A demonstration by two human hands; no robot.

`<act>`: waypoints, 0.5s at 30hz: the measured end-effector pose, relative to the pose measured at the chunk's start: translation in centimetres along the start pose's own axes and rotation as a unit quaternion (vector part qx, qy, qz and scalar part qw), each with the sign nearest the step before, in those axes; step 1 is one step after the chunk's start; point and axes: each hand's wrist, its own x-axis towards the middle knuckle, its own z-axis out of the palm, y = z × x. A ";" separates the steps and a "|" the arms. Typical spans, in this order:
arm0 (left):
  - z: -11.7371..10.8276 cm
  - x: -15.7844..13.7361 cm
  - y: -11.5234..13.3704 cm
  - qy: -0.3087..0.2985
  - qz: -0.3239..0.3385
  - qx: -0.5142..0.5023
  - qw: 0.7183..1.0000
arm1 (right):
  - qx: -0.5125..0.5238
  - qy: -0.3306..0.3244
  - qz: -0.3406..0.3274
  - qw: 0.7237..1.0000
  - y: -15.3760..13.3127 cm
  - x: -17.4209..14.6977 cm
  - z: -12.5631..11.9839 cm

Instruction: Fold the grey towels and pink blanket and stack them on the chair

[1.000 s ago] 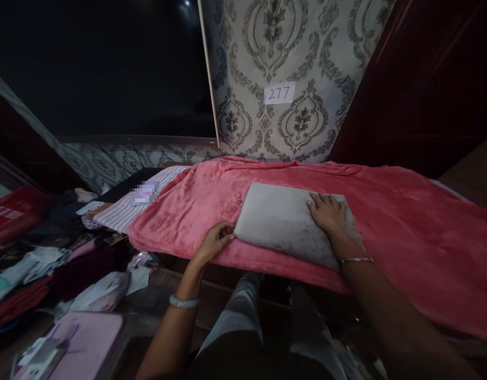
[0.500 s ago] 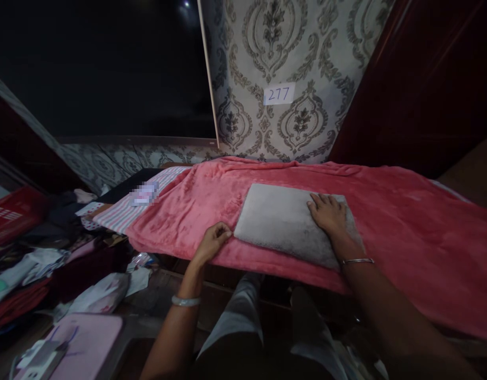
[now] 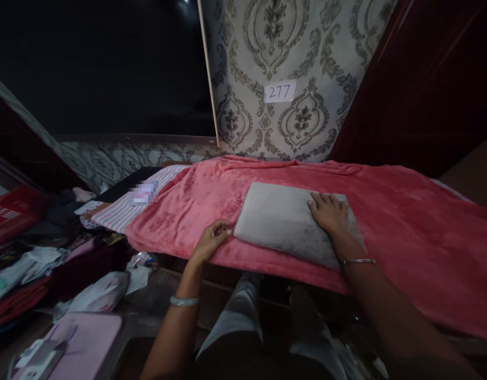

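Note:
A grey plush cloth (image 3: 283,216), folded into a flat, thick rectangle, lies on a pink fleece blanket (image 3: 417,237). My right hand (image 3: 330,211) rests palm down on its right part, fingers stretched out and slightly spread. At the cloth's near left corner is my left hand (image 3: 213,238), with its fingers curled and the thumb close to the index finger. Whether the fingertips hold a bit of the corner or only touch beside it cannot be made out.
A striped cloth (image 3: 116,214) shows beneath the blanket on the left. A large dark screen (image 3: 108,74) stands behind, beside patterned wallpaper with a paper marked 277 (image 3: 280,91). Clothes and bags (image 3: 103,293) are piled at left, near a pink board (image 3: 88,338) carrying a power strip (image 3: 39,359).
My left fingers have loosened slightly at the corner, with a little more gap showing between them. My right hand and the grey cloth stay in place.

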 end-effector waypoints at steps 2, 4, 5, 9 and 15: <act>0.3 0.0 0.0 0.001 0.008 0.025 1.000 | 0.001 0.002 0.000 1.000 0.0 0.0 0.1; 0.5 0.1 0.0 0.005 0.023 0.042 0.999 | -0.001 0.004 -0.001 1.000 0.1 0.0 0.2; 0.6 0.1 0.0 0.007 0.027 0.045 0.999 | -0.003 0.005 -0.001 1.000 0.1 0.0 0.2; 0.3 0.0 0.1 0.000 0.014 0.035 0.999 | -0.008 -0.004 0.000 1.000 -0.1 0.0 -0.2; -0.4 0.0 0.2 -0.012 0.009 0.006 1.000 | -0.010 -0.013 0.006 1.000 -0.3 -0.1 -0.5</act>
